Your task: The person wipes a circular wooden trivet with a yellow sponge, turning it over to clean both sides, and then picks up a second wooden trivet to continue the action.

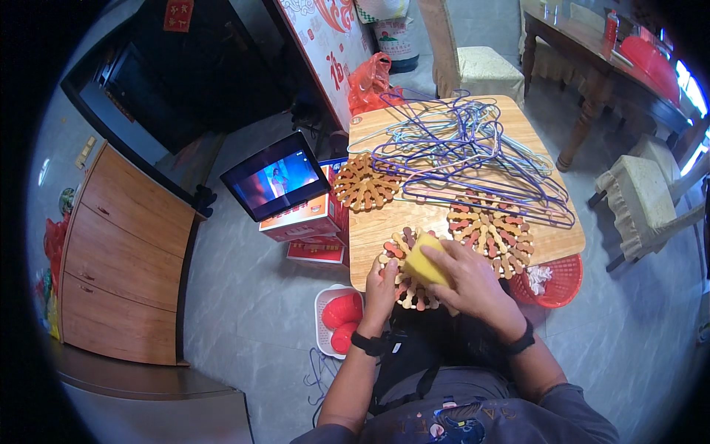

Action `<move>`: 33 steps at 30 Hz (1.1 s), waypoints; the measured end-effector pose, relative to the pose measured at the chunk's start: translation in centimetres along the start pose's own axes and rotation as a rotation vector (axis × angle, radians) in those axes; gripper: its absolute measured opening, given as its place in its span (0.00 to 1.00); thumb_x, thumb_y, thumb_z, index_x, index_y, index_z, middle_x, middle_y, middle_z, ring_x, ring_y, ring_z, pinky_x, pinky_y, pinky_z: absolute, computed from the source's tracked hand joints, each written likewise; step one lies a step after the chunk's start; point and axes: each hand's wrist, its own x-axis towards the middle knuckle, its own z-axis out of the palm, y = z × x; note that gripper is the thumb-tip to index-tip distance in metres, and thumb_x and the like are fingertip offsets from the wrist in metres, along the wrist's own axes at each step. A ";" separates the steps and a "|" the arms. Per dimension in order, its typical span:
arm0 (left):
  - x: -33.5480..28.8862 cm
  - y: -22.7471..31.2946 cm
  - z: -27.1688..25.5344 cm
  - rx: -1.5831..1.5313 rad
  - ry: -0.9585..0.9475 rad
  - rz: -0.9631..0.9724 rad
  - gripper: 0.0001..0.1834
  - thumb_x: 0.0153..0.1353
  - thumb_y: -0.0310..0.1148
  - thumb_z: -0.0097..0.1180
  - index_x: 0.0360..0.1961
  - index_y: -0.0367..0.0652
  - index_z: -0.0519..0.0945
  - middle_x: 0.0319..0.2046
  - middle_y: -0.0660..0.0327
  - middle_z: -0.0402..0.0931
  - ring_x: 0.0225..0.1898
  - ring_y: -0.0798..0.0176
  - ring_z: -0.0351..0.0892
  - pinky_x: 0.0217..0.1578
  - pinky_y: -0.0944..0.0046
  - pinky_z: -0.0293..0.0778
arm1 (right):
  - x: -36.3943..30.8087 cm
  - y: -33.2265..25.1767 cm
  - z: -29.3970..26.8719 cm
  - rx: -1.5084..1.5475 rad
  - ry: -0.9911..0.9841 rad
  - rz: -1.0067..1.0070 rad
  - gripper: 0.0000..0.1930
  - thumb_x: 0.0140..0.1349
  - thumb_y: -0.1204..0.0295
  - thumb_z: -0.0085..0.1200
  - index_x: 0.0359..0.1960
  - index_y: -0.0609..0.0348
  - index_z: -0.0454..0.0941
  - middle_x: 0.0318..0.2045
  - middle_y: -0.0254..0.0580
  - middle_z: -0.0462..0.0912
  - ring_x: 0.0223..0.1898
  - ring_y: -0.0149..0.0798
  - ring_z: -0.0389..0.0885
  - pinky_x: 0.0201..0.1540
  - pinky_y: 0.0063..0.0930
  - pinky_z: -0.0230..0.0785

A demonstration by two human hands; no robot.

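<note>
My left hand [380, 291] grips the near-left edge of a round wooden trivet [400, 243], made of small brown, red and pale pieces. In my right hand [475, 280] is a yellow sponge [426, 260], pressed on or just over the trivet's face and covering its middle. A second openwork trivet [510, 255] lies to the right, partly under a tangled heap of wire hangers [473, 164] in purple, pale blue and pink. Another trivet [365, 185] rests at the table's left side. All this is on or over the small wooden table [364, 244].
Left of the table, a lit tablet [275, 180] leans on red-and-white boxes [314, 222]. A white basket [321, 325] with red bowls [342, 311] stands on the floor. Under the right corner is a red basket [566, 285] holding crumpled white tissue. A covered chair [488, 68] stands behind.
</note>
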 end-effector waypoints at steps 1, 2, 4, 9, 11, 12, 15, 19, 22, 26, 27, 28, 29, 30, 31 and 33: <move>0.0 -0.1 -0.1 -0.024 -0.006 0.001 0.18 0.78 0.38 0.48 0.59 0.37 0.75 0.45 0.61 0.80 0.43 0.69 0.78 0.46 0.66 0.76 | 0.7 0.1 0.6 -0.020 0.053 0.009 0.34 0.59 0.60 0.63 0.68 0.48 0.72 0.58 0.56 0.75 0.57 0.59 0.77 0.60 0.47 0.70; 0.1 -0.1 -0.2 -0.008 -0.021 -0.004 0.19 0.78 0.39 0.48 0.61 0.37 0.73 0.48 0.60 0.79 0.46 0.68 0.78 0.49 0.65 0.76 | 1.2 0.2 1.0 -0.059 0.078 0.031 0.33 0.58 0.60 0.63 0.67 0.49 0.73 0.58 0.56 0.76 0.56 0.58 0.77 0.59 0.47 0.71; 0.2 -0.1 -0.3 0.025 -0.051 -0.014 0.22 0.77 0.41 0.48 0.64 0.38 0.71 0.54 0.58 0.77 0.52 0.66 0.78 0.53 0.63 0.75 | 2.1 -0.2 1.5 -0.072 0.041 0.078 0.32 0.58 0.61 0.63 0.66 0.50 0.74 0.57 0.56 0.76 0.56 0.57 0.77 0.58 0.46 0.71; 0.3 -1.1 -0.1 -0.008 0.005 0.064 0.19 0.78 0.38 0.47 0.61 0.37 0.73 0.46 0.59 0.80 0.43 0.69 0.79 0.45 0.66 0.77 | 1.0 -1.3 1.7 -0.154 0.015 0.017 0.32 0.56 0.63 0.64 0.66 0.47 0.75 0.54 0.54 0.77 0.52 0.56 0.79 0.54 0.47 0.73; 0.2 -1.0 -0.2 0.002 0.014 -0.005 0.17 0.78 0.37 0.46 0.59 0.37 0.74 0.42 0.59 0.81 0.40 0.70 0.79 0.42 0.67 0.77 | 0.2 -1.3 1.4 -0.158 -0.035 -0.017 0.33 0.56 0.63 0.65 0.67 0.45 0.75 0.53 0.52 0.76 0.51 0.55 0.79 0.53 0.47 0.73; 0.2 -0.9 -0.5 0.028 0.008 -0.073 0.18 0.78 0.38 0.47 0.59 0.37 0.74 0.42 0.60 0.81 0.40 0.70 0.79 0.42 0.67 0.77 | -0.3 -1.8 0.8 -0.149 -0.078 -0.012 0.33 0.57 0.63 0.65 0.67 0.44 0.74 0.53 0.52 0.76 0.51 0.55 0.79 0.53 0.46 0.73; 0.0 -0.4 -0.5 0.059 0.009 -0.127 0.18 0.77 0.39 0.48 0.59 0.36 0.74 0.41 0.60 0.81 0.40 0.70 0.79 0.41 0.68 0.77 | -1.4 -2.4 -0.3 -0.140 -0.161 -0.007 0.33 0.57 0.62 0.65 0.68 0.41 0.74 0.54 0.51 0.76 0.51 0.54 0.80 0.53 0.47 0.73; 0.4 -1.3 -0.4 0.100 0.020 0.139 0.18 0.77 0.40 0.48 0.58 0.36 0.74 0.40 0.61 0.81 0.38 0.71 0.79 0.38 0.69 0.77 | -2.2 -2.2 -1.2 -0.090 -0.203 -0.047 0.34 0.57 0.62 0.65 0.68 0.42 0.73 0.55 0.52 0.76 0.53 0.55 0.79 0.55 0.47 0.72; 0.5 -1.3 -0.3 0.099 0.017 0.142 0.18 0.78 0.40 0.48 0.57 0.36 0.75 0.39 0.61 0.80 0.38 0.71 0.79 0.38 0.69 0.77 | -2.0 -1.3 -1.4 -0.043 -0.159 -0.037 0.34 0.57 0.61 0.64 0.68 0.42 0.73 0.57 0.54 0.76 0.55 0.57 0.78 0.58 0.48 0.71; 0.2 -0.7 0.0 -0.039 -0.014 0.013 0.19 0.78 0.40 0.48 0.59 0.36 0.74 0.43 0.61 0.79 0.43 0.69 0.79 0.44 0.67 0.77 | -0.1 -0.6 -0.4 -0.037 0.120 -0.026 0.30 0.55 0.61 0.66 0.62 0.50 0.76 0.54 0.53 0.76 0.52 0.58 0.79 0.55 0.50 0.71; -0.1 0.2 0.1 -0.043 -0.028 -0.051 0.19 0.78 0.39 0.47 0.60 0.37 0.73 0.47 0.60 0.79 0.47 0.67 0.79 0.48 0.65 0.76 | 0.5 -0.5 -0.2 -0.053 0.192 -0.013 0.29 0.55 0.61 0.66 0.61 0.50 0.77 0.54 0.53 0.76 0.51 0.58 0.79 0.55 0.50 0.71; -0.2 0.6 0.2 -0.047 -0.042 -0.115 0.20 0.78 0.39 0.46 0.62 0.37 0.71 0.51 0.60 0.78 0.50 0.66 0.79 0.52 0.63 0.76 | 0.8 -0.7 -0.2 -0.077 0.192 0.025 0.28 0.55 0.61 0.65 0.59 0.51 0.78 0.53 0.54 0.77 0.50 0.58 0.79 0.53 0.51 0.71; -0.1 0.3 -0.1 -0.009 -0.037 -0.068 0.20 0.78 0.39 0.46 0.62 0.38 0.71 0.51 0.60 0.78 0.50 0.65 0.79 0.52 0.63 0.77 | 1.1 -0.5 0.5 -0.083 0.189 0.013 0.28 0.54 0.61 0.65 0.59 0.51 0.78 0.52 0.53 0.77 0.50 0.57 0.79 0.52 0.50 0.71; 0.2 -0.3 -0.4 0.029 -0.035 -0.022 0.20 0.78 0.39 0.46 0.62 0.38 0.71 0.51 0.60 0.78 0.50 0.65 0.79 0.52 0.63 0.77 | 1.3 0.2 1.7 -0.092 0.186 0.005 0.28 0.54 0.62 0.65 0.58 0.51 0.78 0.52 0.53 0.77 0.49 0.57 0.79 0.52 0.50 0.71; 0.3 -0.9 -0.6 0.066 -0.034 0.024 0.20 0.78 0.39 0.46 0.62 0.38 0.71 0.51 0.60 0.78 0.51 0.65 0.80 0.52 0.63 0.78 | 1.3 0.6 2.5 -0.100 0.183 -0.004 0.28 0.54 0.62 0.65 0.58 0.51 0.79 0.51 0.53 0.78 0.49 0.56 0.79 0.51 0.50 0.71; 0.2 -0.8 -0.4 0.024 -0.026 -0.009 0.19 0.78 0.39 0.46 0.62 0.39 0.72 0.51 0.60 0.78 0.51 0.65 0.80 0.51 0.63 0.78 | 1.3 0.2 2.5 -0.128 0.169 0.016 0.29 0.54 0.62 0.64 0.60 0.49 0.78 0.53 0.53 0.77 0.50 0.56 0.79 0.53 0.49 0.70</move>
